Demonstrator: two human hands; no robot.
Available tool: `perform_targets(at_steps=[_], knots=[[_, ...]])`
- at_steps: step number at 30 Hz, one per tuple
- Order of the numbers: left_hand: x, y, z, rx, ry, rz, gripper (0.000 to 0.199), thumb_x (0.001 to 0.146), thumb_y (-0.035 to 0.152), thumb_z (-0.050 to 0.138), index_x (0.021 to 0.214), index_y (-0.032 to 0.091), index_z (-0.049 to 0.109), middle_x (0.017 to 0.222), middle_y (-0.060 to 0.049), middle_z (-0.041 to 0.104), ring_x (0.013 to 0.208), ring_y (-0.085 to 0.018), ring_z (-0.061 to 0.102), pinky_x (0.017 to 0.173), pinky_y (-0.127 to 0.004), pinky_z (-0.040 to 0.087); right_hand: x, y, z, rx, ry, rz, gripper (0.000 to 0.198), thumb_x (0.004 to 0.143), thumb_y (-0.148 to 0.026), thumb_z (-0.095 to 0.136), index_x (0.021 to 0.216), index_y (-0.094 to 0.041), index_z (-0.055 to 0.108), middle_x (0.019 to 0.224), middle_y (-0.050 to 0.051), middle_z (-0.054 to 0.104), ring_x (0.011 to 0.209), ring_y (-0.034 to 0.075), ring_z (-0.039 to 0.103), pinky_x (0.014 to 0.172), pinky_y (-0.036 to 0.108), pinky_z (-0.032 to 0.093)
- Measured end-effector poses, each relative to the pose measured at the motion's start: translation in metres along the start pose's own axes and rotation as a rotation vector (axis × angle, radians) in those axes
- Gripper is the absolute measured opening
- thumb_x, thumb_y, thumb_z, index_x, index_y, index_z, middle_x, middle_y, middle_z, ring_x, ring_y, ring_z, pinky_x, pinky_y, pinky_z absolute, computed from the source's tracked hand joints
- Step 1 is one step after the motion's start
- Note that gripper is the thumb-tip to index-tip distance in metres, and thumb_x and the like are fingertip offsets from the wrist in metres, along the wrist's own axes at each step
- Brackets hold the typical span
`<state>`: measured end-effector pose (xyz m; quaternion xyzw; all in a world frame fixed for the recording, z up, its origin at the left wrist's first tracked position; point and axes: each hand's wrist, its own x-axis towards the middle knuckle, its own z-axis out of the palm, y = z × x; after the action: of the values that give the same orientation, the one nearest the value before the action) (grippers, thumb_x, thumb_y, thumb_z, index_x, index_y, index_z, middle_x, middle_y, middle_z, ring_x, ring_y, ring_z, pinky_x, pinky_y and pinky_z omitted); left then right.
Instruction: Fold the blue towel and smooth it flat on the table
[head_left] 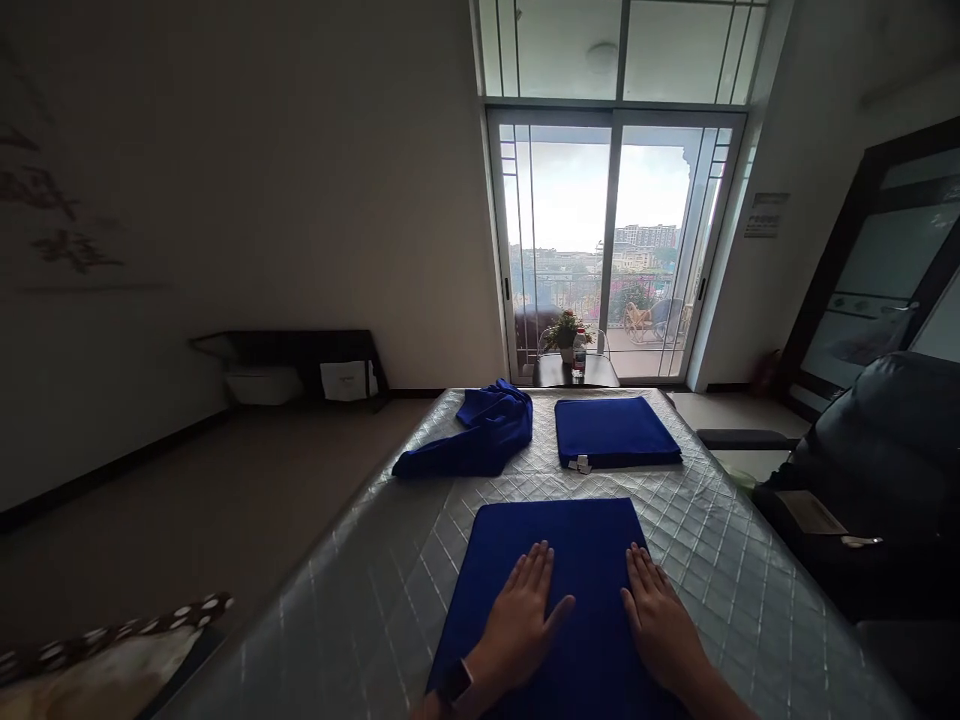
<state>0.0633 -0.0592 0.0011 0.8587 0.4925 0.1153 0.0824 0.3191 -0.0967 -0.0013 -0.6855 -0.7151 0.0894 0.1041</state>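
A folded blue cloth [577, 530] lies flat in front of me on a silvery quilted surface [375, 570]. My left hand [521, 625] rests flat on its left half, fingers stretched forward and thumb spread. On the cloth's right edge lies my right hand [660, 620], also flat with its thumb out. Both palms face down, and neither hand grips anything. Farther off at the right sits a neatly folded blue stack [616, 430] with a white tag [580, 463] at its front edge. To its left is a crumpled blue cloth [487, 430], loosely heaped.
Beyond the far edge stands a small table [551, 374] with a potted plant [566, 335] and a bottle [579, 355], before sliding glass doors [611, 250]. A dark armchair [877, 480] is at the right. A low black shelf [307, 350] stands along the left wall.
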Motion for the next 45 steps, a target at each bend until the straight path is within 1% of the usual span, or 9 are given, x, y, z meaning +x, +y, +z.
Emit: perform_targets(at_steps=[6, 12, 15, 19, 23, 27, 31, 40, 45], knots=[[-0.056, -0.08, -0.005, 0.049, 0.088, -0.251, 0.08, 0.104, 0.067, 0.029, 0.164, 0.014, 0.023, 0.17, -0.013, 0.023, 0.157, -0.029, 0.025, 0.126, -0.051, 0.033, 0.001, 0.003, 0.004, 0.018, 0.019, -0.021, 0.063, 0.106, -0.037, 0.021, 0.161, -0.008, 0.026, 0.17, 0.009, 0.019, 0.159, 0.021, 0.014, 0.13, 0.044, 0.019], [-0.065, -0.093, -0.006, 0.088, 0.098, -0.269, 0.082, 0.102, 0.07, 0.031, 0.163, 0.015, 0.027, 0.168, -0.013, 0.03, 0.155, -0.032, 0.031, 0.124, -0.053, 0.036, -0.001, 0.003, 0.002, 0.005, 0.028, -0.027, 0.062, 0.106, -0.036, 0.02, 0.161, -0.007, 0.026, 0.17, 0.011, 0.021, 0.158, 0.022, 0.016, 0.13, 0.046, 0.02], [-0.05, -0.072, -0.017, 0.104, 0.069, -0.258, 0.085, 0.102, 0.071, 0.028, 0.161, 0.011, 0.031, 0.168, -0.017, 0.029, 0.155, -0.035, 0.03, 0.125, -0.057, 0.033, -0.013, 0.002, 0.0, -0.001, 0.045, -0.054, 0.061, 0.107, -0.038, 0.021, 0.161, -0.011, 0.029, 0.17, 0.01, 0.023, 0.158, 0.023, 0.018, 0.13, 0.047, 0.021], [-0.017, -0.005, -0.021, 0.022, -0.001, -0.05, 0.082, 0.104, 0.068, 0.024, 0.162, 0.01, 0.028, 0.168, -0.018, 0.027, 0.156, -0.033, 0.026, 0.126, -0.054, 0.031, -0.032, 0.001, 0.004, -0.01, 0.057, -0.056, 0.063, 0.107, -0.044, 0.022, 0.161, -0.013, 0.029, 0.17, 0.007, 0.022, 0.158, 0.023, 0.019, 0.13, 0.045, 0.022], [0.011, 0.07, 0.0, -0.088, -0.044, 0.251, 0.075, 0.107, 0.061, 0.024, 0.164, 0.013, 0.024, 0.17, -0.015, 0.025, 0.158, -0.027, 0.023, 0.129, -0.046, 0.028, -0.041, 0.005, 0.015, -0.025, 0.039, -0.023, 0.063, 0.105, -0.044, 0.027, 0.16, -0.015, 0.033, 0.168, 0.006, 0.025, 0.157, 0.024, 0.021, 0.13, 0.044, 0.024], [0.02, 0.096, 0.02, -0.103, -0.012, 0.34, 0.071, 0.108, 0.057, 0.024, 0.165, 0.016, 0.021, 0.17, -0.011, 0.025, 0.159, -0.025, 0.021, 0.13, -0.043, 0.026, -0.038, 0.011, 0.024, -0.046, 0.055, -0.043, 0.06, 0.103, -0.04, 0.028, 0.16, -0.023, 0.036, 0.167, 0.001, 0.027, 0.156, 0.023, 0.021, 0.129, 0.042, 0.025], [0.006, 0.066, 0.022, -0.06, -0.003, 0.284, 0.071, 0.108, 0.058, 0.025, 0.166, 0.018, 0.019, 0.17, -0.01, 0.026, 0.158, -0.025, 0.024, 0.128, -0.044, 0.03, -0.036, 0.013, 0.027, -0.034, 0.052, -0.019, 0.061, 0.103, -0.045, 0.029, 0.16, -0.023, 0.036, 0.167, 0.0, 0.026, 0.156, 0.022, 0.021, 0.129, 0.04, 0.025], [-0.086, -0.075, 0.029, 0.09, 0.124, -0.103, 0.078, 0.102, 0.065, 0.04, 0.164, 0.029, 0.008, 0.168, -0.006, 0.031, 0.152, -0.033, 0.039, 0.119, -0.052, 0.043, -0.039, 0.018, 0.036, -0.009, 0.047, -0.022, 0.064, 0.106, -0.044, 0.027, 0.161, -0.012, 0.031, 0.169, 0.007, 0.019, 0.158, 0.025, 0.019, 0.129, 0.048, 0.025], [-0.109, -0.09, 0.03, 0.073, 0.121, -0.163, 0.079, 0.104, 0.062, 0.039, 0.163, 0.026, 0.001, 0.17, -0.008, 0.024, 0.154, -0.033, 0.033, 0.12, -0.052, 0.042, -0.039, 0.02, 0.035, -0.005, 0.006, -0.009, 0.065, 0.105, -0.045, 0.026, 0.161, -0.013, 0.03, 0.169, 0.006, 0.018, 0.157, 0.026, 0.019, 0.129, 0.049, 0.025]])
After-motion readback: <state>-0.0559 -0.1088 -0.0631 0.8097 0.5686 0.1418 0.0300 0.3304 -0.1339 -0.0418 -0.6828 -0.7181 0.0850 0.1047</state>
